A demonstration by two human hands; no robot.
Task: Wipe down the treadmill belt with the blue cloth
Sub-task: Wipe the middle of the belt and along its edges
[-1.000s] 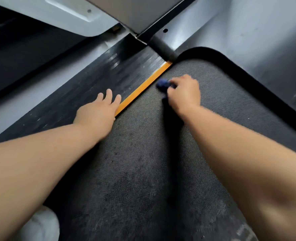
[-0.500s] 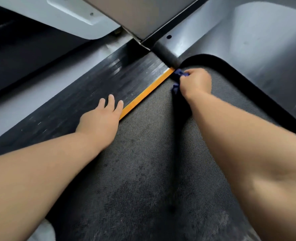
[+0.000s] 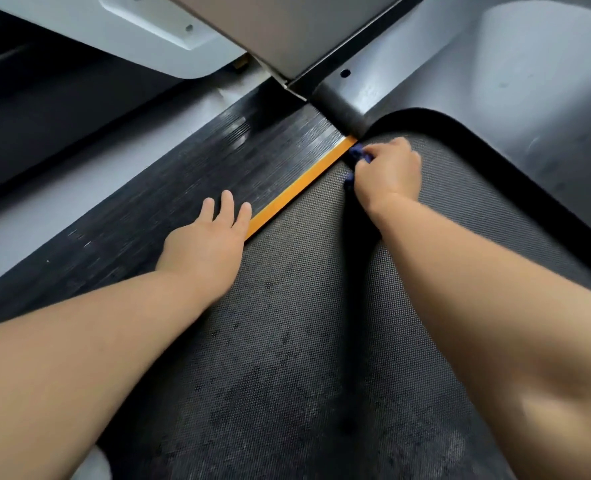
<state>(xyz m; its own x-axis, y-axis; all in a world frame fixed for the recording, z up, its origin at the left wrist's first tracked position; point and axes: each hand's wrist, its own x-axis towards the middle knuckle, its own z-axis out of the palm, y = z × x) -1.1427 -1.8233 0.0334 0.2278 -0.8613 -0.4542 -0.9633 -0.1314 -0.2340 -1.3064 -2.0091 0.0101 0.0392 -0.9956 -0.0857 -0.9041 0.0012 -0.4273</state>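
I use the strip point(image 3: 301, 183) as my mark. The belt point(image 3: 287, 341) lies just right of the strip and touches it. The footboard point(image 3: 183, 188) lies just left of it. My left hand point(image 3: 207, 244) lies flat over the near end of the strip, with its fingers on the footboard. My right hand point(image 3: 387, 171) is on the belt at the strip's far end. It grips the cloth point(image 3: 356, 154), which sits right beside the strip. The cover point(image 3: 495, 81) lies behind the strip's far end.
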